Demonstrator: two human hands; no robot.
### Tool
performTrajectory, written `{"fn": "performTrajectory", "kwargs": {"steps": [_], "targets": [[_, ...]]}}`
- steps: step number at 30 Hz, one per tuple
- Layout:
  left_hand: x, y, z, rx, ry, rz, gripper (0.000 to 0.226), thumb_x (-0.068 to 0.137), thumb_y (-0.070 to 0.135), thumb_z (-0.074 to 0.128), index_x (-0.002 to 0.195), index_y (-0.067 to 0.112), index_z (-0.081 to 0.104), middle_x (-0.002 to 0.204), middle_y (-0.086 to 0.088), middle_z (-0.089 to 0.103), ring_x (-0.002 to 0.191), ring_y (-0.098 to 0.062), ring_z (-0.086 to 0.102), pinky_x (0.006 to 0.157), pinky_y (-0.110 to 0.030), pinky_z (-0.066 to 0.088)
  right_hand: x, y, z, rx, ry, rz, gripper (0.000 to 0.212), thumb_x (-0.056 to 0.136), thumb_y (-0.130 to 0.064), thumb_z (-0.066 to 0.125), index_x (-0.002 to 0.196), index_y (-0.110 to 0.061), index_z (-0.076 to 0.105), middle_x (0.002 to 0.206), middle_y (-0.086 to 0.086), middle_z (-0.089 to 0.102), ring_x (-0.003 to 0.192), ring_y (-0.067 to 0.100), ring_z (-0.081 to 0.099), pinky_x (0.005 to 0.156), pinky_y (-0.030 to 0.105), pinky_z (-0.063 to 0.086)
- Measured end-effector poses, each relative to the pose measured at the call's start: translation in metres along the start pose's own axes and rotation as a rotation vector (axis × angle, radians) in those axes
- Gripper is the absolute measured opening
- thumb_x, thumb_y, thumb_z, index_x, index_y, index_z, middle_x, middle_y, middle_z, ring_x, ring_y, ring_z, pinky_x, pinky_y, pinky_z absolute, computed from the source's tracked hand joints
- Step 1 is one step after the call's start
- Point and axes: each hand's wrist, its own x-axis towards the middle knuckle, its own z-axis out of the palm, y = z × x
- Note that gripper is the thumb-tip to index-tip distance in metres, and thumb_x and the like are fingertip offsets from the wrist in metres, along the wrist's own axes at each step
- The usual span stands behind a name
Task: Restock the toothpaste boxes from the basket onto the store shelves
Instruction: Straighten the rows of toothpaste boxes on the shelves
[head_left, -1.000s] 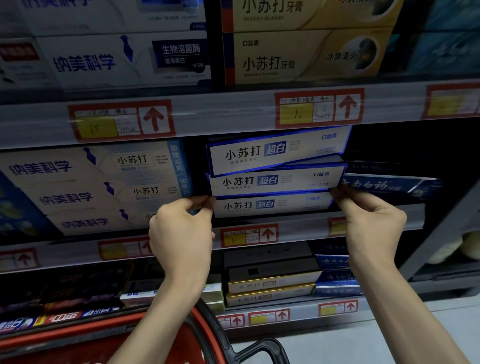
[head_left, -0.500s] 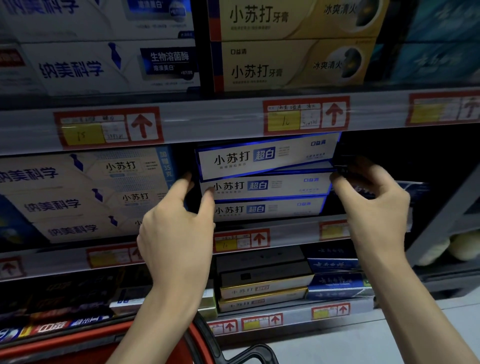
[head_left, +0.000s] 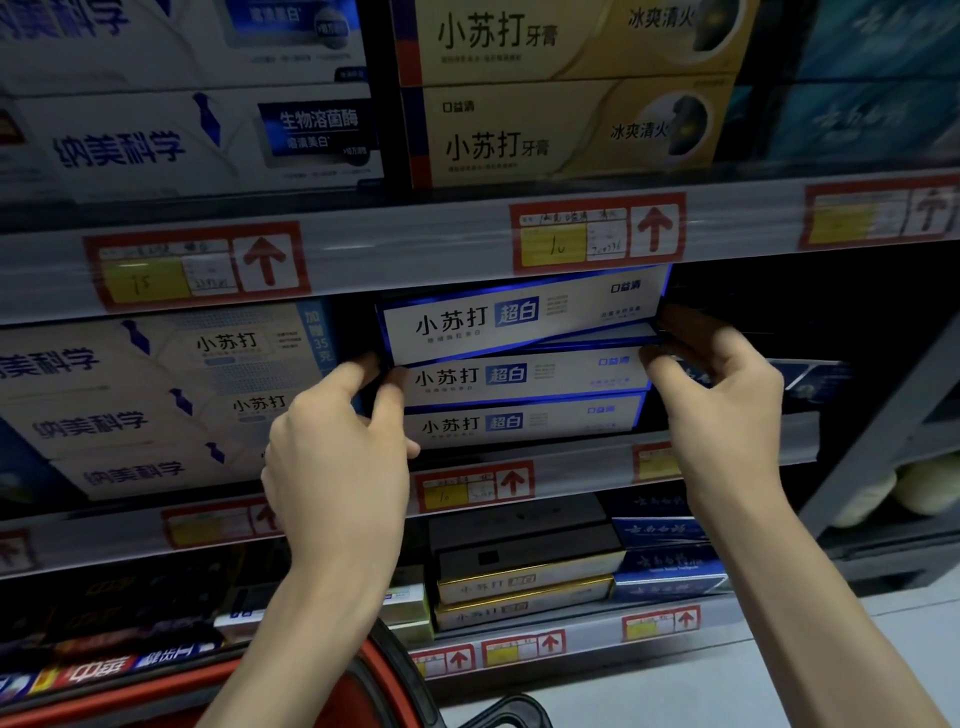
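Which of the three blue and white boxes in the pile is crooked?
The top box. It tilts, right end higher; the middle box and the bottom box lie level.

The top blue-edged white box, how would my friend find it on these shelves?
Look at the middle shelf, where three white boxes with blue edges are stacked between the left hand and right hand. It is the top box. Unlike the two below, it sits tilted.
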Motion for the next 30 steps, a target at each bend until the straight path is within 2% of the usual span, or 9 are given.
{"fn": "performTrajectory", "kwargs": {"steps": [7, 13, 16, 20, 22, 26, 30], "targets": [[0.007, 0.000, -0.002, -0.035, 0.024, -0.028, 0.017, 0.096, 0.018, 0.068, 0.104, 0.026, 0.080, 0.047, 0.003, 0.064, 0.056, -0.009, 0.066, 0.074, -0.040, 0.060, -0.002, -0.005, -0.002, -0.035, 0.030, -0.062, 0.029, 0.093, -0.004, 0.071, 0.111, -0.027, 0.074, 0.099, -0.017, 0.075, 0.092, -0.004, 0.069, 0.074, 0.007, 0.049], [0.012, -0.001, -0.003, -0.080, 0.042, -0.053, 0.018, 0.094, 0.023, 0.072, 0.109, 0.027, 0.081, 0.048, 0.002, 0.065, 0.052, -0.006, 0.066, 0.075, -0.036, 0.060, -0.004, -0.003, 0.000, -0.014, 0.067, -0.029, 0.023, 0.094, -0.007, 0.071, 0.110, -0.023, 0.078, 0.095, -0.016, 0.077, 0.087, -0.008, 0.068, 0.072, 0.006, 0.050], [0.014, -0.001, -0.003, -0.087, 0.060, -0.057, 0.015, 0.093, 0.026, 0.074, 0.105, 0.028, 0.081, 0.048, 0.002, 0.064, 0.052, -0.007, 0.065, 0.074, -0.037, 0.060, -0.006, -0.001, 0.001, 0.010, 0.095, 0.000, 0.020, 0.094, -0.009, 0.072, 0.102, -0.026, 0.079, 0.088, -0.017, 0.078, 0.086, -0.006, 0.069, 0.071, 0.007, 0.050], [0.016, -0.003, -0.001, -0.116, 0.069, -0.056, 0.013, 0.092, 0.023, 0.074, 0.102, 0.027, 0.082, 0.047, 0.002, 0.064, 0.052, -0.010, 0.066, 0.074, -0.038, 0.060, -0.009, 0.000, 0.002, 0.068, 0.134, 0.025, 0.025, 0.093, -0.012, 0.075, 0.105, -0.033, 0.078, 0.092, -0.018, 0.079, 0.094, -0.001, 0.073, 0.077, 0.010, 0.054], [0.016, -0.005, 0.000, -0.136, 0.064, -0.049, 0.014, 0.092, 0.020, 0.074, 0.101, 0.026, 0.082, 0.047, 0.001, 0.064, 0.050, -0.010, 0.066, 0.075, -0.037, 0.061, -0.011, -0.002, 0.003, 0.091, 0.144, 0.029, 0.025, 0.093, -0.010, 0.075, 0.103, -0.034, 0.078, 0.089, -0.020, 0.079, 0.091, -0.003, 0.073, 0.075, 0.009, 0.053], [0.018, -0.007, 0.001, -0.185, 0.045, -0.055, 0.014, 0.093, 0.019, 0.074, 0.102, 0.025, 0.082, 0.047, 0.002, 0.065, 0.050, -0.006, 0.066, 0.073, -0.025, 0.056, -0.012, -0.004, 0.006, 0.126, 0.167, 0.040, 0.026, 0.093, -0.009, 0.075, 0.100, -0.034, 0.077, 0.082, -0.023, 0.077, 0.082, -0.008, 0.070, 0.070, 0.007, 0.051], [0.020, -0.008, 0.000, -0.214, 0.016, -0.083, 0.015, 0.093, 0.017, 0.073, 0.102, 0.025, 0.082, 0.048, 0.003, 0.066, 0.051, -0.005, 0.066, 0.064, -0.018, 0.046, -0.010, -0.002, 0.005, 0.140, 0.182, 0.044, 0.024, 0.092, -0.010, 0.077, 0.107, -0.028, 0.078, 0.085, -0.021, 0.078, 0.086, -0.007, 0.071, 0.071, 0.007, 0.051]]}}
